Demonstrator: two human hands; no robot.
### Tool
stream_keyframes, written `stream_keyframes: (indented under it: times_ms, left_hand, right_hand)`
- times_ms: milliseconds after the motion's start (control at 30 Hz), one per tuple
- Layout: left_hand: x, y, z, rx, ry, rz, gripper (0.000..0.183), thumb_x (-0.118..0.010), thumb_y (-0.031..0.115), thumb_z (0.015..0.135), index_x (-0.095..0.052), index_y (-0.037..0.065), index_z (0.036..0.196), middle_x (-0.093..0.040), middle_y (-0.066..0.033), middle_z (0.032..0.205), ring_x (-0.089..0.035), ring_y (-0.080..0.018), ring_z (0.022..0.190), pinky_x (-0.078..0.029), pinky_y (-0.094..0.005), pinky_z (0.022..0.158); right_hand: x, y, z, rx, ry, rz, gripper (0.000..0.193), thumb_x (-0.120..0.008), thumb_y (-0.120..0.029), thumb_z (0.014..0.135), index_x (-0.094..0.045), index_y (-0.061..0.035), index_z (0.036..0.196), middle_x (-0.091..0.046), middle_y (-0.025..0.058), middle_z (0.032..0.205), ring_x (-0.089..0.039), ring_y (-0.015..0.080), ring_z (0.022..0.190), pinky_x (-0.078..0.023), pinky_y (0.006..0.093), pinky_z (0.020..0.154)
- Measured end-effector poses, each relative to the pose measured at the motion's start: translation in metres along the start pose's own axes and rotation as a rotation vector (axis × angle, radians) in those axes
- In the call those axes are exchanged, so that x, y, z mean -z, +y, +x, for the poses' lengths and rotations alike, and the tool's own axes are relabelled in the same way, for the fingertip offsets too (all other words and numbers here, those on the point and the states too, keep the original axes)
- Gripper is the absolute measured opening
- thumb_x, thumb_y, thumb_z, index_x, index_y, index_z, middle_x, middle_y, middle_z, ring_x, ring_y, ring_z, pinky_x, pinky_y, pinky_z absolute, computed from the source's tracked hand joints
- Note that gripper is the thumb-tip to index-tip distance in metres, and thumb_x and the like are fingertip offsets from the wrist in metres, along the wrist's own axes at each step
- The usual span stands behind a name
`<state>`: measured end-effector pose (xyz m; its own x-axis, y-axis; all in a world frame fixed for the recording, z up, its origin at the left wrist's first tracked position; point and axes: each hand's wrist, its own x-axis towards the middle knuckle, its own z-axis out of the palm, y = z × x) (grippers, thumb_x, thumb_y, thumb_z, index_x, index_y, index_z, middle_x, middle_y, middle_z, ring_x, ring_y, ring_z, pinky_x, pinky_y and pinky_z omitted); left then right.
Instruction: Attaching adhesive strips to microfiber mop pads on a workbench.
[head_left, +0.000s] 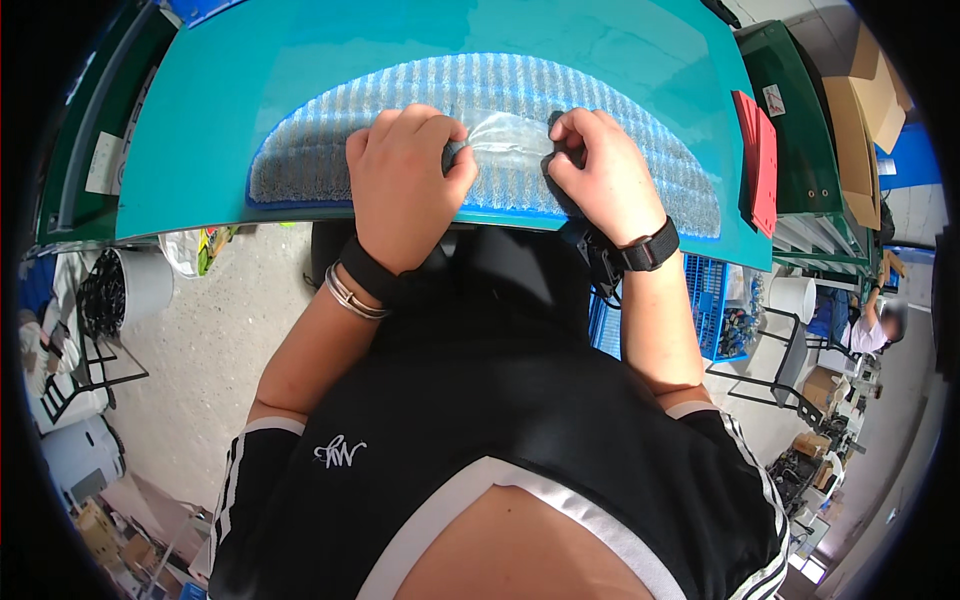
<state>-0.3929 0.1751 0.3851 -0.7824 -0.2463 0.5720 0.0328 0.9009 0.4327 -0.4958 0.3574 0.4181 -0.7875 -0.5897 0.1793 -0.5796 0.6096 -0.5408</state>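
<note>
A half-round mat (330,120) with grey and pale blue stripes and a blue edge lies on a teal table (190,160). Over its middle, a crinkled piece of clear plastic film (512,140) is stretched between my hands. My left hand (408,175) is closed, pinching the film's left end. At the other end, the closed fingers of my right hand (612,170) pinch it too. Something dark shows beside the fingertips of each hand; I cannot tell whether it is part of the film piece or shadow. Both hands are low over the mat.
Red flat pieces (758,165) lie at the table's right edge, near a green cabinet (800,130) and cardboard boxes (868,110). A blue crate (708,300) stands below on the right. At left is a white bin (145,285) with dark contents. Another person (870,330) is far right.
</note>
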Motion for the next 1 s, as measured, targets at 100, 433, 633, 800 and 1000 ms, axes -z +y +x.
stream_keyframes:
  times_ms: [100, 433, 633, 800, 1000]
  left_hand:
    - [0.001, -0.002, -0.001, -0.002, -0.018, 0.002, 0.017, -0.074, 0.015, 0.076, -0.065, 0.013, 0.090, -0.065, 0.0014, 0.098, -0.060, -0.0213, 0.095, -0.039, -0.0382, 0.085]
    - [0.020, -0.020, 0.000, 0.071, -0.002, -0.001, 0.018, -0.073, 0.017, 0.073, -0.066, 0.012, 0.089, -0.065, -0.0012, 0.095, -0.059, -0.0232, 0.095, -0.039, -0.0402, 0.086]
    - [0.018, -0.022, 0.001, 0.111, -0.036, -0.051, 0.017, -0.072, 0.017, 0.073, -0.066, 0.013, 0.088, -0.064, -0.0017, 0.093, -0.059, -0.0230, 0.094, -0.039, -0.0406, 0.085]
    - [0.015, -0.022, -0.002, 0.083, 0.027, -0.006, 0.018, -0.074, 0.017, 0.071, -0.066, 0.013, 0.087, -0.064, -0.0007, 0.093, -0.059, -0.0221, 0.093, -0.039, -0.0397, 0.084]
    - [0.014, -0.023, -0.003, 0.055, 0.050, 0.022, 0.019, -0.075, 0.017, 0.069, -0.066, 0.014, 0.086, -0.064, 0.0008, 0.093, -0.059, -0.0210, 0.094, -0.039, -0.0397, 0.084]
  right_hand:
    - [0.003, -0.001, -0.001, 0.000, -0.010, 0.068, 0.014, -0.064, -0.008, 0.076, -0.063, -0.0051, 0.089, -0.060, 0.0127, 0.081, -0.061, 0.0311, 0.079, -0.050, 0.0400, 0.072]
    - [-0.006, -0.038, 0.025, 0.222, -0.059, 0.070, 0.015, -0.063, -0.008, 0.079, -0.063, -0.0048, 0.094, -0.062, 0.0106, 0.084, -0.062, 0.0251, 0.075, -0.050, 0.0348, 0.067]
    - [-0.037, -0.054, 0.036, 0.325, -0.120, 0.045, 0.013, -0.059, -0.006, 0.077, -0.062, -0.0051, 0.089, -0.061, 0.0141, 0.083, -0.062, 0.0344, 0.080, -0.050, 0.0427, 0.071]
    - [-0.033, -0.048, 0.031, 0.251, -0.112, 0.040, 0.011, -0.058, -0.005, 0.075, -0.062, -0.0042, 0.085, -0.061, 0.0161, 0.085, -0.062, 0.0379, 0.083, -0.051, 0.0459, 0.074]
    - [-0.009, -0.023, 0.018, 0.094, -0.112, -0.026, 0.013, -0.062, -0.004, 0.073, -0.062, -0.0047, 0.086, -0.060, 0.0142, 0.082, -0.062, 0.0353, 0.080, -0.050, 0.0437, 0.071]
